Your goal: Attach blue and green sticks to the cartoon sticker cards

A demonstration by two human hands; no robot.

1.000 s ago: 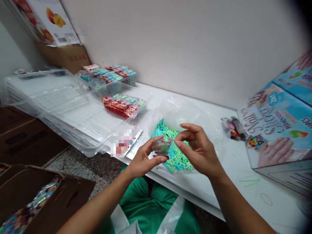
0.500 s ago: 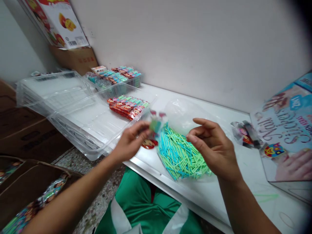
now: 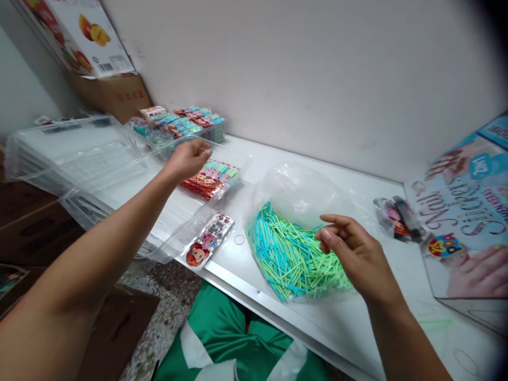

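Left hand (image 3: 191, 159) reaches well forward over the pile of red printed packets (image 3: 216, 182), which lie overlapped in the near clear plastic tray (image 3: 174, 241). Fingers bent, thumb close to them; cannot tell whether they grasp a packet or have let one go, as the hand hides what lies beneath.

Right hand (image 3: 353, 254) hangs over the right part of an open clear bag (image 3: 301, 182). Fingers loosely curled, thumb just apart from them, nothing visible in the grip. In the bag, a heap of thin green and blue sticks (image 3: 293, 251), lying at many angles.

A single silver-backed packet (image 3: 210, 241), red-haired cartoon figure at its lower end, lies at the table's front edge beside the tray. Rubber band (image 3: 239, 239) between it and the bag, on the white table (image 3: 238, 278).

Farther back, another clear tray full of packets (image 3: 190, 124) near the wall. Left: stacked clear trays (image 3: 67, 153); behind them a brown carton (image 3: 115, 98) under a fruit-printed box (image 3: 89, 34). Right: a Nail Stickers box (image 3: 468, 206), with a small wrapped packet (image 3: 395, 217) just beside it. Below the table edge, green trousers (image 3: 218, 312).
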